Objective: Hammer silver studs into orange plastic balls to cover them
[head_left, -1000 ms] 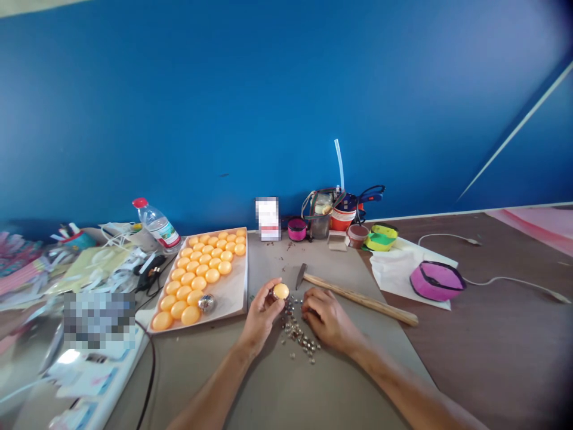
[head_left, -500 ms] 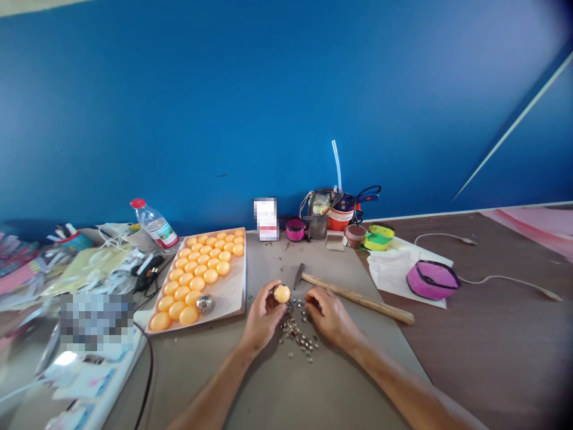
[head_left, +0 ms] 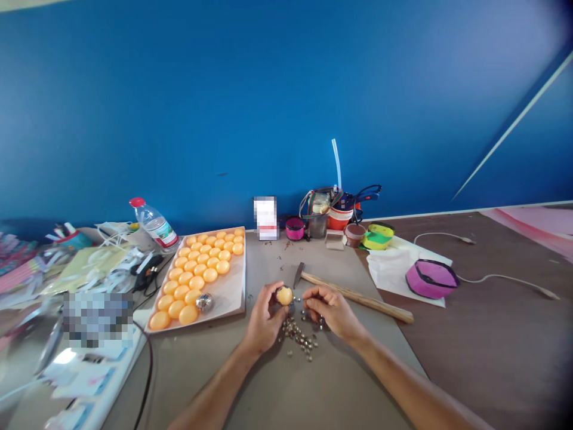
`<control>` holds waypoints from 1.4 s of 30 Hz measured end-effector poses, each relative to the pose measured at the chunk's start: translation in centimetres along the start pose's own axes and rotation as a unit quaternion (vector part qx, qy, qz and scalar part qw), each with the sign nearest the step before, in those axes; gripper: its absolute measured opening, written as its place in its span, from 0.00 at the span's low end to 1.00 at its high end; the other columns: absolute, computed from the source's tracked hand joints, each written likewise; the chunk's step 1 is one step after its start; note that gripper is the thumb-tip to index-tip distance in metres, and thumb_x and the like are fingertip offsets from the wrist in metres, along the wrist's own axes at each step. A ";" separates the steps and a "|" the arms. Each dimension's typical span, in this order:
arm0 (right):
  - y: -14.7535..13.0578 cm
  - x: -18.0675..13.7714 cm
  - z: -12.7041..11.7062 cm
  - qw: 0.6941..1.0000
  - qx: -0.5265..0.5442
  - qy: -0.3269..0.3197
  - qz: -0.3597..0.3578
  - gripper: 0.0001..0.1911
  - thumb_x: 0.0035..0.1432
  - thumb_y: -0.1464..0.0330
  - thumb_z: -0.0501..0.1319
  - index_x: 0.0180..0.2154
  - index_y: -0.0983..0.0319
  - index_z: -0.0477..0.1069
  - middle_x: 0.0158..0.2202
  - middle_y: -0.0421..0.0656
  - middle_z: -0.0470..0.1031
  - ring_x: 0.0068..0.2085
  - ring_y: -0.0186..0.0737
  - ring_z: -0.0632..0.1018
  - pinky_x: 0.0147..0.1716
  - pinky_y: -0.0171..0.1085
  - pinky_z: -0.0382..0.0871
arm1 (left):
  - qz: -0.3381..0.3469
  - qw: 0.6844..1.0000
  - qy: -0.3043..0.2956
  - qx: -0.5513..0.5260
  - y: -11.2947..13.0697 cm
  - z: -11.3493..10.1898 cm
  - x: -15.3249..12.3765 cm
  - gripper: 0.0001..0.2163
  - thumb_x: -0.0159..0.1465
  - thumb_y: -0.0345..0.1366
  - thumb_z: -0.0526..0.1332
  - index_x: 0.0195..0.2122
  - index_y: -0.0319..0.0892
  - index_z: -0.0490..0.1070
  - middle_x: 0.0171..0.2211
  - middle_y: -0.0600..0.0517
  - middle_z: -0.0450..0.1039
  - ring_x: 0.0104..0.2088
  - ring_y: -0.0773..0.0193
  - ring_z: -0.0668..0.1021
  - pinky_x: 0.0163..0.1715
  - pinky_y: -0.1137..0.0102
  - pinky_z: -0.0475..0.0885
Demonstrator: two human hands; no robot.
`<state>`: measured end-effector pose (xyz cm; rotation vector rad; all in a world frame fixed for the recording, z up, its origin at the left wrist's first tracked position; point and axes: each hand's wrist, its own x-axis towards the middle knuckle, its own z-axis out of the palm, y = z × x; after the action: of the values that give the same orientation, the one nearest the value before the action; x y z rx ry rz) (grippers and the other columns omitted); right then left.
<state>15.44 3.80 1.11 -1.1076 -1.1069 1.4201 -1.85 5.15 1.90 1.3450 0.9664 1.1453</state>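
Observation:
An orange ping-pong ball point(head_left: 285, 296) with a dark rim along its edge is gripped between the thumb and fingers of my left hand point(head_left: 262, 319). Just right of it, my right hand point(head_left: 332, 312) has its fingertips pinched together; whatever they hold is too small to make out. Between and below both hands lies a loose pile of small shiny metal studs point(head_left: 299, 338), several of them partly under my right fingers. Behind my right hand rests a hammer point(head_left: 358, 296) with a wooden handle.
At left stands a shallow tray point(head_left: 233, 292) of orange balls, with one silver-covered ball point(head_left: 205, 302) among them. A water bottle point(head_left: 156, 226), cables and papers crowd the far left. Tubs and a red cup point(head_left: 340, 218) line the wall. A purple band point(head_left: 432, 279) lies right.
My left hand has turned the ball slightly and shifted it a little right. My right fingers have drawn closer together near the ball. The tray and hammer stay put.

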 end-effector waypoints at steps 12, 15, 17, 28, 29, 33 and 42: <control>0.1 -0.4 1.0 0.999 -0.013 -0.029 0.019 0.09 0.46 0.63 0.60 0.27 0.62 0.65 0.17 0.32 0.59 0.20 0.27 0.59 0.20 0.29 0.50 | 0.085 0.988 -0.047 0.122 0.4 0.1 -0.5 0.18 0.54 0.30 0.61 0.46 0.46 0.70 0.46 0.45 0.68 0.49 0.53 0.66 0.53 0.60 0.57; 0.2 -0.3 1.1 0.999 -0.026 -0.022 0.015 0.08 0.46 0.64 0.59 0.27 0.62 0.65 0.17 0.32 0.58 0.20 0.27 0.59 0.21 0.30 0.50 | 0.094 0.986 -0.052 0.125 0.3 0.0 -0.5 0.18 0.54 0.30 0.61 0.47 0.46 0.70 0.47 0.44 0.67 0.50 0.53 0.66 0.54 0.60 0.56; 0.2 -0.3 1.1 0.999 -0.033 -0.019 0.014 0.08 0.46 0.64 0.59 0.27 0.62 0.65 0.17 0.32 0.57 0.20 0.27 0.58 0.21 0.30 0.50 | 0.104 0.985 -0.056 0.130 0.1 0.0 -0.6 0.17 0.55 0.30 0.60 0.47 0.45 0.69 0.47 0.44 0.67 0.50 0.53 0.66 0.54 0.60 0.57; 0.3 -0.1 1.1 0.999 -0.031 -0.023 0.029 0.10 0.45 0.61 0.59 0.27 0.62 0.64 0.16 0.32 0.59 0.19 0.27 0.58 0.19 0.30 0.49 | 0.226 0.913 -0.088 0.328 -0.9 -0.3 -0.5 0.18 0.60 0.27 0.52 0.52 0.41 0.60 0.48 0.42 0.65 0.51 0.57 0.67 0.50 0.57 0.64; 0.4 -0.1 1.1 0.999 -0.032 -0.025 0.029 0.10 0.45 0.62 0.59 0.27 0.62 0.64 0.16 0.32 0.59 0.19 0.27 0.59 0.19 0.30 0.49 | 0.232 0.909 -0.089 0.334 -0.9 -0.3 -0.5 0.18 0.60 0.27 0.51 0.53 0.41 0.59 0.48 0.42 0.65 0.51 0.57 0.67 0.50 0.58 0.64; 0.6 -0.2 1.1 0.999 -0.041 -0.019 0.023 0.09 0.46 0.62 0.58 0.27 0.62 0.65 0.16 0.33 0.60 0.19 0.28 0.59 0.19 0.30 0.50 | 0.252 0.897 -0.097 0.351 -0.9 -0.3 -0.6 0.19 0.61 0.27 0.50 0.54 0.41 0.58 0.49 0.41 0.64 0.51 0.58 0.67 0.50 0.59 0.65; 0.7 -0.4 1.3 0.998 -0.060 0.011 0.005 0.09 0.47 0.63 0.58 0.25 0.62 0.62 0.16 0.34 0.63 0.19 0.28 0.62 0.20 0.30 0.53 | 0.272 0.884 -0.098 0.368 -0.9 -0.2 -0.7 0.20 0.62 0.27 0.49 0.56 0.41 0.56 0.49 0.41 0.64 0.51 0.58 0.67 0.50 0.60 0.66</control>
<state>14.08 3.24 0.69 -1.2123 -1.1854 1.3614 -2.14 4.60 0.90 2.4188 0.9343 1.0359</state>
